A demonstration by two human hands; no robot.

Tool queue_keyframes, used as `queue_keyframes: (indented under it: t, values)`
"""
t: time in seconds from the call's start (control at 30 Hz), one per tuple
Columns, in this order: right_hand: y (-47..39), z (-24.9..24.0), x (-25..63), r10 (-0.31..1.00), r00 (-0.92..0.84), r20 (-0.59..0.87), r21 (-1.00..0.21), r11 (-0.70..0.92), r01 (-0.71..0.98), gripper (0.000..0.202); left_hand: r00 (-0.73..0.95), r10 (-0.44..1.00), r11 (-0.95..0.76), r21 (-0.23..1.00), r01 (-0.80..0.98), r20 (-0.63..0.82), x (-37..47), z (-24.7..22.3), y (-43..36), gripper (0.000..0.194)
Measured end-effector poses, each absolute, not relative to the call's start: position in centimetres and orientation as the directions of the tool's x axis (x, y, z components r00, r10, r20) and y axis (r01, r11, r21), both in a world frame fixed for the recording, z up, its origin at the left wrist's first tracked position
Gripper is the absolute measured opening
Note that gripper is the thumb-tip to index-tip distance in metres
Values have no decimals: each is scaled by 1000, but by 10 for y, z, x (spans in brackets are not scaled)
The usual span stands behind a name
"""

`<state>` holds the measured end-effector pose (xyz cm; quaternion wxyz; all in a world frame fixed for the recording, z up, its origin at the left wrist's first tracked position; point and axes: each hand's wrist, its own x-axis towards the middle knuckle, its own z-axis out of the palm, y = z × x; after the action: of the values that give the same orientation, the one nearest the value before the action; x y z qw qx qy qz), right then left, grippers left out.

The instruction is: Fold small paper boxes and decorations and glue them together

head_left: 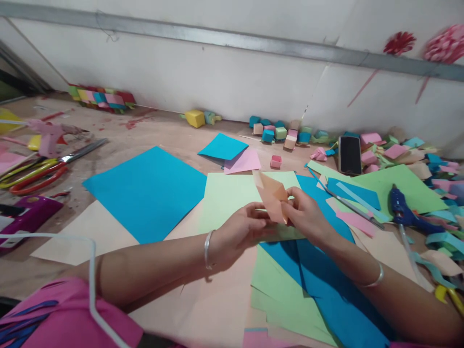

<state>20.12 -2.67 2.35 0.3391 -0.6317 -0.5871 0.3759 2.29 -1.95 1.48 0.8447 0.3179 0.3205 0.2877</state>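
The folded paper (271,193) is a small peach piece, raised above a pale green sheet (228,191) near the middle of the desk (170,130). It is creased into slanting flat faces, with a pale pointed corner at its upper left and a narrower lower end. The face turned to the right is a deeper orange, while the left part looks lighter and pinker.

The right hand (308,215) pinches its lower right side between thumb and fingers. The left hand (241,227) is at its lower left, fingers loosely curled, some passing behind it; whether they grip the paper or only steady it, I cannot tell.

The back of the folded paper is out of sight, and the right fingers cover part of its right edge and lower end, so how many layers it has is unclear. The forearms hide parts of the sheets beneath them, among them a big blue sheet (319,270) on the right. A pink sleeve (68,314) is cut off at the lower left, and a white cord (92,275) crosses in front of it. Yellow handles (455,299) are cut off at the right edge; what tool they belong to cannot be made out.
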Motion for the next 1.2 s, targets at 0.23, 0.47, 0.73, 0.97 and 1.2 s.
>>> queue_keyframes:
  t: [0.23, 0.47, 0.73, 0.97, 1.2]
  values:
    - [-33, 17, 194, 997, -20, -73, -820, -49, 570, 10, 559, 824, 192, 973, -129, -89, 22, 16, -18, 52]
    - [-37, 18, 194, 950, -136, 282, -586, 283, 760, 10, 512, 851, 125, 992, 17, -116, 21, 9, -18, 32]
    - [-33, 13, 194, 937, -186, 295, -749, 348, 564, 19, 544, 837, 37, 998, 51, -59, 18, 14, -19, 34]
    - [-36, 14, 193, 894, -241, 379, -649, 442, 619, 16, 570, 821, -13, 998, 65, -26, 18, 14, -18, 29]
    - [-38, 7, 189, 847, -209, 488, -576, 493, 652, 12, 585, 810, -45, 991, 124, -36, 17, 12, -18, 26]
